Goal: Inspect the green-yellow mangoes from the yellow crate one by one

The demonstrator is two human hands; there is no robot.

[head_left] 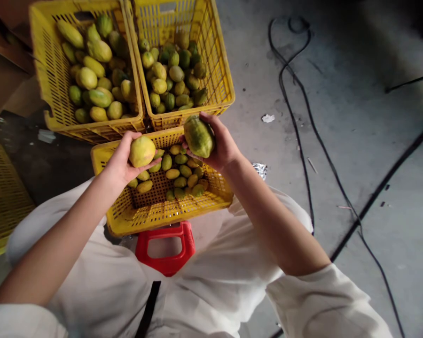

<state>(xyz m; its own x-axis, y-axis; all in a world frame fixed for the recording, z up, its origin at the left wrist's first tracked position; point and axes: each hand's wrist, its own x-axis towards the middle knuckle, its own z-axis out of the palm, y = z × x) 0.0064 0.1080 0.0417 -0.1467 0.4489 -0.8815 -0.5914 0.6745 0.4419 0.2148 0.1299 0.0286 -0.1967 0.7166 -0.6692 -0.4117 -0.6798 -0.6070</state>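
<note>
My left hand (121, 162) is closed around a round yellow fruit (141, 151), held over the left side of the near yellow crate (162, 213). My right hand (220, 145) grips a larger green fruit (198, 136) above that crate's far rim. The near crate holds several small yellow-green fruits (178, 173) and sits between my knees. Beyond it stand two fuller crates: the far left crate (52, 70) with larger fruits, and the far right crate (218, 70) with smaller green ones.
A red plastic stool (166, 246) shows under the near crate. Another yellow crate (2, 197) lies at the left edge. Black cables (303, 141) run across the grey concrete floor on the right, with bits of paper litter (268, 118).
</note>
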